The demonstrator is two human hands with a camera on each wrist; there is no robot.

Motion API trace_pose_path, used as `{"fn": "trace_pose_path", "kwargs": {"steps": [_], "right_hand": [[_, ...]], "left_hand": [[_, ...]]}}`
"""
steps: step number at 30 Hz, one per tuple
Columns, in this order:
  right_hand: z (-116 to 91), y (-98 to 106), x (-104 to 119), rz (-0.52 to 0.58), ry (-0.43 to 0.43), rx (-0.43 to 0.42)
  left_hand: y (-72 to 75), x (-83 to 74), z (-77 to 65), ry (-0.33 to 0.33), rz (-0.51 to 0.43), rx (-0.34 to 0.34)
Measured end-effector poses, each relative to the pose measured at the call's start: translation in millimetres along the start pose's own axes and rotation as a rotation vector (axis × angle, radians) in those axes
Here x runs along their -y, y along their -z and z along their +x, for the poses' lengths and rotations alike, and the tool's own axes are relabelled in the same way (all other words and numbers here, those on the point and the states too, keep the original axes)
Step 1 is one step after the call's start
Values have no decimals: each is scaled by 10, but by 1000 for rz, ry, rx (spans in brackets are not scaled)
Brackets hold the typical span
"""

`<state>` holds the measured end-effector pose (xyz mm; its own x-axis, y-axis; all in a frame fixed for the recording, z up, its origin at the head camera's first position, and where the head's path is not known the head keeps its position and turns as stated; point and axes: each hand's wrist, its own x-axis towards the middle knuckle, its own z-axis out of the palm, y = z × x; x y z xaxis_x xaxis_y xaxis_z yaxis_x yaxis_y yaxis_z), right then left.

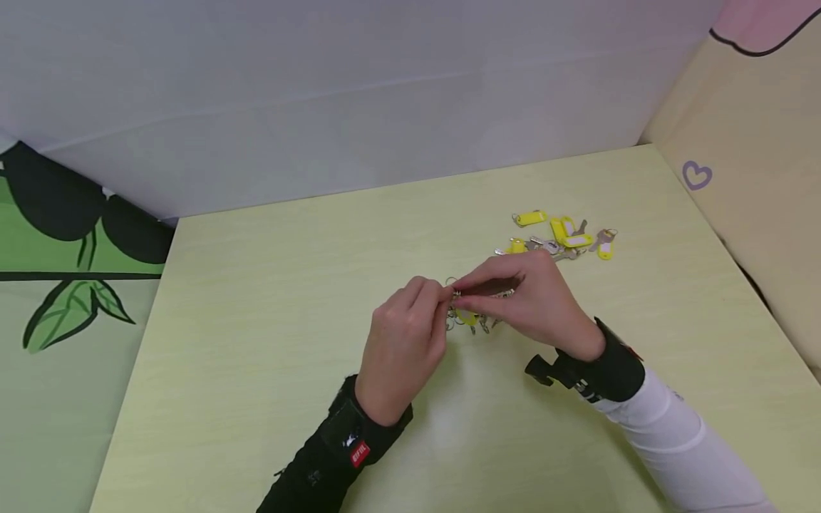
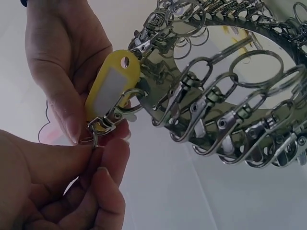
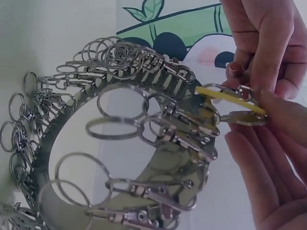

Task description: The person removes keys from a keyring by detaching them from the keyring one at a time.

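In the head view, my left hand (image 1: 405, 331) and right hand (image 1: 529, 299) meet fingertip to fingertip. Between my left thumb and index finger I pinch a small metal ring at the end of a swivel clasp (image 2: 111, 117). My right thumb and fingers hold a yellow key tag (image 2: 111, 84) with a pale label; a key (image 3: 240, 117) lies against it. Whether the clasp is hooked to the tag's ring cannot be told. Right beside my hands, a round band (image 3: 163, 165) carries many silver swivel clasps (image 2: 196, 105) with split rings.
Beyond my right hand, several yellow key tags (image 1: 531, 218) and keys (image 1: 569, 254) lie in a loose group on the pale wooden table (image 1: 269, 285). A lavender wall (image 1: 359, 107) stands behind, and a beige wall (image 1: 757, 178) borders the right side.
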<state>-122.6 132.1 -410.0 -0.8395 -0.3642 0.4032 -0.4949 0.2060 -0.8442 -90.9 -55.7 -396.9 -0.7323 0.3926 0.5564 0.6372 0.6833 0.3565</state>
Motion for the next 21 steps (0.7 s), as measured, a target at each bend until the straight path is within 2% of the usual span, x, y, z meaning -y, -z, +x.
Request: {"fn": "trace_pose_path", "kwargs": {"steps": [10,21], "right_hand": [[12,-8,-49,-37,-6,29],[-9,-29,-26,-80,59,-45]], "left_hand": [[-19,19,9,3,-3,-9],[-16,28,8,-8,-12,4]]}}
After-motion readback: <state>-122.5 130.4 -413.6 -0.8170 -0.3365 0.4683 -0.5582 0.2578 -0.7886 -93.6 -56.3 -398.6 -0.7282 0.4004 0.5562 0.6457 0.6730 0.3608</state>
